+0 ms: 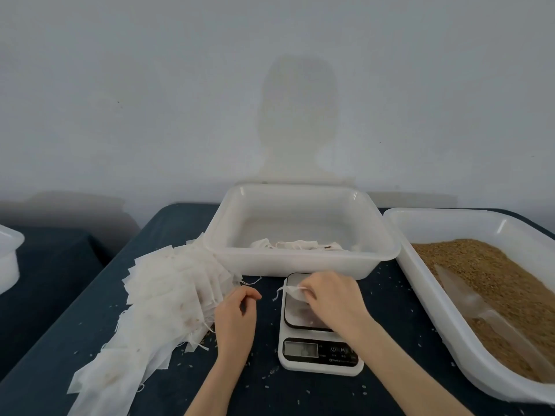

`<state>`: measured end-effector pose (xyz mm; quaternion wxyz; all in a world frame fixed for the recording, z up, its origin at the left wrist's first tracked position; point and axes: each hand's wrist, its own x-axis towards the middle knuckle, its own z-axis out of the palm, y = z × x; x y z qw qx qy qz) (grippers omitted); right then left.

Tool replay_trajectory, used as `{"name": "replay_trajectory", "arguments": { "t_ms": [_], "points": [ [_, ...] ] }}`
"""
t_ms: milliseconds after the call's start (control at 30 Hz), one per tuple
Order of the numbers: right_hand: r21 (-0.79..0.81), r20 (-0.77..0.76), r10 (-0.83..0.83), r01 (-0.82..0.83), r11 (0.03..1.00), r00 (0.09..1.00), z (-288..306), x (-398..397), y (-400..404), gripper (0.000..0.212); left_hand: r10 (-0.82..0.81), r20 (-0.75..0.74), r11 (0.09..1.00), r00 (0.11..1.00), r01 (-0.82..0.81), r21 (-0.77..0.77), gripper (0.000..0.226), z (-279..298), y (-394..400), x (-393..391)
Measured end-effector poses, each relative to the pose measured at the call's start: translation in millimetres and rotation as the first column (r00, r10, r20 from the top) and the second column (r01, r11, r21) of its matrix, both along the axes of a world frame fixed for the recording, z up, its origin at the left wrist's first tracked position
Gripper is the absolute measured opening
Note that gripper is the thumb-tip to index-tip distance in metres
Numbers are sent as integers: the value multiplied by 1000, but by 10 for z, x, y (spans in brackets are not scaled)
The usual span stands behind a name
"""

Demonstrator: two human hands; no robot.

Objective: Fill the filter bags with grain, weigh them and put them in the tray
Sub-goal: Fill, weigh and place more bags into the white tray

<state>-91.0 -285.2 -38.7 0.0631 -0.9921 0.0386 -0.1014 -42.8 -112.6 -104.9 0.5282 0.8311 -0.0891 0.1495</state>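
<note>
At the centre of the frame, low down, the right hand held a filled filter bag over the platform of the scale, its fingers curled round the bag's top where the drawstring trailed off to the left. Whether the bag rested on the platform or hung just above it could not be told. The left hand lay just left of the scale with its fingers loosely curled; if it pinched a thread, the thread was too fine to make out. The scale's display was unreadable.

Judging by the layout, the job was at an early stage. The tray just above the scale, in the middle of the frame, held only a few finished bags along its near wall, with most of its floor bare. A long fanned stack of empty bags ran from the tray's left corner down to the lower left of the frame. The grain bin at the right edge was well stocked, a clear scoop lying in the grain. Stray kernels dotted the dark surface. The bag in hand seemed to be at the weighing step, with its transfer to the tray not yet done and many bags left.
</note>
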Motion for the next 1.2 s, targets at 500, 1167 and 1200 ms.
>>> {"name": "replay_trajectory", "arguments": {
  "t_ms": [500,1167,1200],
  "points": [
    [578,146,-157,44,815,977,899,1116,-753,17,-70,-3,994,998,70,84,46,1,-45,-6],
    [180,-158,-80,109,978,984,464,1222,-403,37,-59,61,942,996,35,335,23,78,2,-11],
    [186,-106,-50,69,980,993,466,1153,-302,36,-50,101,932,994,10,361,22,91,40,-17]
  ]
}}
